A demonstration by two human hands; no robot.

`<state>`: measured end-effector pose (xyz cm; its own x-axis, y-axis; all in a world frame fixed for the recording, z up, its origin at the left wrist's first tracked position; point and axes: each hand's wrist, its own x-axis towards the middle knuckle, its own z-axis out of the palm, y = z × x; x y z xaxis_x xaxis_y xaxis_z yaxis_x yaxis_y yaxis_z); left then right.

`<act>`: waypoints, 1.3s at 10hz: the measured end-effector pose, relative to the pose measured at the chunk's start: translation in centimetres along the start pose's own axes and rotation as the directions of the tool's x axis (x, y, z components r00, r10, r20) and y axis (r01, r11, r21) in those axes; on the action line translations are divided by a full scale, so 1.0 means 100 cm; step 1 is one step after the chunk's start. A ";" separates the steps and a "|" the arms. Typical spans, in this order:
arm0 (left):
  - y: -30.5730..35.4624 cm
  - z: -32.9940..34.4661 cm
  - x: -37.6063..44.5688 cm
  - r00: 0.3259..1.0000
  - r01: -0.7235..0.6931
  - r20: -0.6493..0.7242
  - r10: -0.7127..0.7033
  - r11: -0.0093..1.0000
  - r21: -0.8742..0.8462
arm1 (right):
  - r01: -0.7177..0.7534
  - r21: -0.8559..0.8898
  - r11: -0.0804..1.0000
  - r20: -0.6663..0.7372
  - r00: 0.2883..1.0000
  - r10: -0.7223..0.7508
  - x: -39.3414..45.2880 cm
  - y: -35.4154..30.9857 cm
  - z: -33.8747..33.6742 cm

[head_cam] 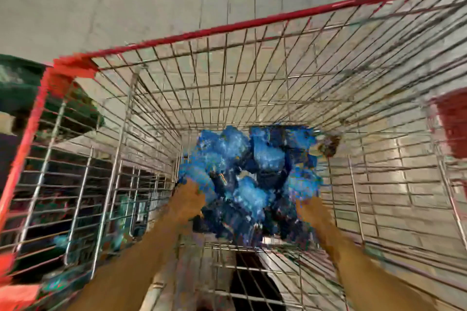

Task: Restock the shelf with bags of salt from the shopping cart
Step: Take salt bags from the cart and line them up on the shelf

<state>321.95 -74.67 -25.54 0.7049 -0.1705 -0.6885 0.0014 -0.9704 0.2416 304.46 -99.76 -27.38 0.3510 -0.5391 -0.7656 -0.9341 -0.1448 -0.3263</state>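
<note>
Blue plastic bags of salt (249, 179) lie heaped on the bottom of the shopping cart (227, 78), gathered toward the near middle of the basket. The picture from the head camera is heavily blurred and blocky, so single bags in the heap cannot be counted or told apart with confidence.

The cart is a silver wire basket with a red rim (202, 31) running along its far edge and down its left side. A red block (452, 124) sits on the right side wall. A small brown object (329, 145) rests against the wire just to the right of the far end of the heap; what it is cannot be told.

Both bare forearms reach down into the basket from the near edge. The left hand (188, 201) is at the near left side of the heap and touches the bags there. The right hand (312, 211) is at the near right side of the heap, also against the bags. The blur hides the fingers of both hands: whether they are spread, pressed together or gripping a bag cannot be told.

Outside the cart, the floor (126, 2) beyond the far rim is pale grey tile. A dark green object (22, 88) stands to the left of the cart, near its far left corner. Dark shelving with blurred goods (75, 197) shows through the left wall of the basket.
</note>
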 end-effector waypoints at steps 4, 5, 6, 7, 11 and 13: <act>-0.060 0.083 0.106 0.996 0.064 -0.082 -0.036 0.923 0.379 | -0.295 -0.068 0.953 -0.119 0.951 0.286 0.111 0.043 0.082; -0.055 0.086 0.114 0.994 0.103 -0.089 -0.066 0.854 0.510 | -0.371 -0.050 0.927 -0.218 0.910 0.352 0.121 0.040 0.088; -0.053 0.085 0.120 0.980 0.200 -0.116 -0.164 0.865 0.460 | -0.370 0.083 0.925 -0.149 0.913 0.379 0.130 0.047 0.099; -0.049 0.086 0.119 0.957 0.286 -0.163 -0.241 0.882 0.375 | -0.389 0.295 0.873 -0.127 0.889 0.439 0.130 0.048 0.104; -0.058 0.108 0.105 0.912 0.409 0.201 -0.357 0.824 -0.391 | -0.176 0.750 0.637 -0.043 0.949 0.313 0.089 0.043 0.102; -0.040 0.055 0.068 0.918 0.390 0.237 -0.316 0.824 -0.411 | -0.148 0.755 0.639 0.027 0.980 0.195 0.047 0.026 0.064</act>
<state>322.81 -72.91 -34.89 0.4787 0.1097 -0.8711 0.5675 -0.7957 0.2116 304.07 -97.32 -35.36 0.1634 -0.5340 -0.8295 -0.5997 0.6139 -0.5133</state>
